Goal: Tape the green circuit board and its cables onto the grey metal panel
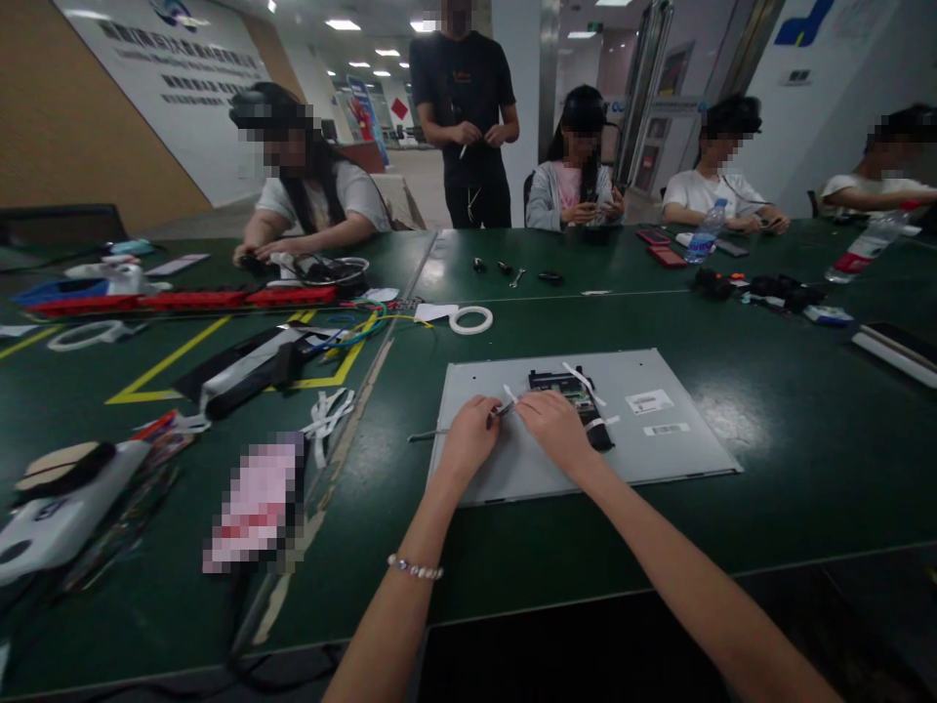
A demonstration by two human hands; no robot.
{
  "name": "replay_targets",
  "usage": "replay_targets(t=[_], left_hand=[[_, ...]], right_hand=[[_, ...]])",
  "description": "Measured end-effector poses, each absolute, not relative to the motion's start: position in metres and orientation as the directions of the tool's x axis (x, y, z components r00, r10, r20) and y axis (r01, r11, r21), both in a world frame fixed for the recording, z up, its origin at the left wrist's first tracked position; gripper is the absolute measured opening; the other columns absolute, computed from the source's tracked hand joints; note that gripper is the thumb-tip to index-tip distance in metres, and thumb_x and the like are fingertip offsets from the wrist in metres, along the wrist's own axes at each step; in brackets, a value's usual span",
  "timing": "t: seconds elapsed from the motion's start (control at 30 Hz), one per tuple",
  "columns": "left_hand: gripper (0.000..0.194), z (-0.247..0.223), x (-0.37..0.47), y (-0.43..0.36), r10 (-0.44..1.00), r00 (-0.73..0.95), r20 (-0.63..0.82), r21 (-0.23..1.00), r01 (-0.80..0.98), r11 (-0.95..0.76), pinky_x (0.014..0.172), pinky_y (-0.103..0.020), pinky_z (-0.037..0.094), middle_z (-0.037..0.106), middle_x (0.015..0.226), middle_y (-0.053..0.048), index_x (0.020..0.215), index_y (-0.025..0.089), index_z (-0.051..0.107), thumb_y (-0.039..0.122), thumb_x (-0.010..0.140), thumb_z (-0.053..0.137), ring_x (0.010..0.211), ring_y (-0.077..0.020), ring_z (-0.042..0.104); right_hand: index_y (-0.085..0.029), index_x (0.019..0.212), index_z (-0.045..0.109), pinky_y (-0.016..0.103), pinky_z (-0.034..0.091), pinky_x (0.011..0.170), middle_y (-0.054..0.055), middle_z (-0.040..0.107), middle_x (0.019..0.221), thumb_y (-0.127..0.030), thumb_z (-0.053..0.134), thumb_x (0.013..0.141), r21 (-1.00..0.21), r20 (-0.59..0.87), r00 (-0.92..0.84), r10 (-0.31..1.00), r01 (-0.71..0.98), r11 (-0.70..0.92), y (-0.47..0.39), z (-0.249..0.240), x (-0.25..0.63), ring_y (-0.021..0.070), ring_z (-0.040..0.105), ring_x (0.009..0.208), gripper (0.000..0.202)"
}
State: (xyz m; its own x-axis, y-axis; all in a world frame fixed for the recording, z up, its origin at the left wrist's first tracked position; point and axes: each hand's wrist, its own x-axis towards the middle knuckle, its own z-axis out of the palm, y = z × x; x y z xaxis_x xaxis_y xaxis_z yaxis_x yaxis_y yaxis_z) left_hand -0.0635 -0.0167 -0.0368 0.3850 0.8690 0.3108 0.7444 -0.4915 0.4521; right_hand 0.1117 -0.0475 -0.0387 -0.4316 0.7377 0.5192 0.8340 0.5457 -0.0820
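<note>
A flat grey panel [688,451] lies on the green table, with a black device [586,395] showing some green circuitry on top. White strips [584,383] cross the device. Over the panel's left part, my left hand [472,432] is closed around a grey cable [428,435], whose end sticks out past the panel's left edge. My right hand [552,425] is beside it, fingers pinched on a small white strip [510,393] near the cable and partly covering the device. Two labels are on the panel's right side.
Tape roll [470,320] and small tools [517,278] lie beyond the panel. At left are white strips [329,415], a pink pouch [256,498], a white case [73,508] and cables. Bottles [707,232] stand at the far right. Several people are across the table [805,391].
</note>
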Motion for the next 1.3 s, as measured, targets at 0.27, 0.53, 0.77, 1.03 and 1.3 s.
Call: replay_targets(t=[0.27, 0.53, 0.77, 1.03, 1.3], left_hand=[[0.041, -0.035, -0.065, -0.018, 0.854, 0.407, 0.325, 0.382, 0.769, -0.512, 0.091, -0.035, 0.044, 0.062, 0.096, -0.008, 0.096, 0.017, 0.064, -0.003, 0.069, 0.042, 0.096, -0.0215, 0.056], [0.04, -0.034, -0.066, -0.018, 0.857, 0.416, 0.303, 0.388, 0.768, -0.51, 0.093, -0.037, 0.044, 0.065, 0.098, -0.008, 0.093, 0.018, 0.069, -0.001, 0.072, 0.04, 0.097, -0.022, 0.057], [0.041, -0.039, -0.07, -0.017, 0.866, 0.387, 0.316, 0.426, 0.758, -0.494, 0.094, -0.036, 0.044, 0.068, 0.101, -0.008, 0.097, 0.019, 0.069, 0.0, 0.073, 0.042, 0.098, -0.023, 0.06], [0.037, -0.037, -0.069, -0.02, 0.867, 0.368, 0.336, 0.443, 0.75, -0.491, 0.094, -0.036, 0.044, 0.069, 0.104, -0.008, 0.102, 0.02, 0.068, 0.005, 0.077, 0.046, 0.1, -0.0234, 0.062], [0.018, -0.039, -0.068, -0.018, 0.86, 0.352, 0.369, 0.468, 0.729, -0.499, 0.088, -0.036, 0.046, 0.069, 0.096, -0.008, 0.092, 0.019, 0.066, 0.012, 0.082, 0.052, 0.091, -0.022, 0.063]], right_hand=[[-0.015, 0.1, 0.062, 0.034, 0.038, 0.094, 0.008, 0.062, 0.101, -0.011, 0.048, 0.091, -0.082, 0.473, -0.472, 0.744, 0.817, 0.571, -0.047, -0.043, 0.102, 0.0186, 0.053, 0.101, 0.018], [-0.015, 0.098, 0.062, 0.034, 0.038, 0.095, 0.008, 0.063, 0.099, -0.011, 0.048, 0.091, -0.109, 0.486, -0.45, 0.749, 0.819, 0.563, -0.044, -0.045, 0.104, 0.0177, 0.055, 0.102, 0.017], [-0.014, 0.098, 0.064, 0.035, 0.036, 0.099, 0.009, 0.064, 0.103, -0.01, 0.047, 0.091, -0.105, 0.499, -0.446, 0.743, 0.82, 0.563, -0.042, -0.048, 0.102, 0.0177, 0.055, 0.102, 0.019], [-0.013, 0.1, 0.064, 0.034, 0.037, 0.099, 0.009, 0.064, 0.107, -0.01, 0.048, 0.09, -0.094, 0.508, -0.451, 0.734, 0.818, 0.568, -0.043, -0.051, 0.097, 0.0187, 0.055, 0.104, 0.019], [-0.013, 0.1, 0.064, 0.033, 0.038, 0.097, 0.009, 0.064, 0.103, -0.008, 0.048, 0.089, -0.088, 0.486, -0.456, 0.745, 0.823, 0.561, -0.043, -0.053, 0.093, 0.0177, 0.056, 0.098, 0.02]])
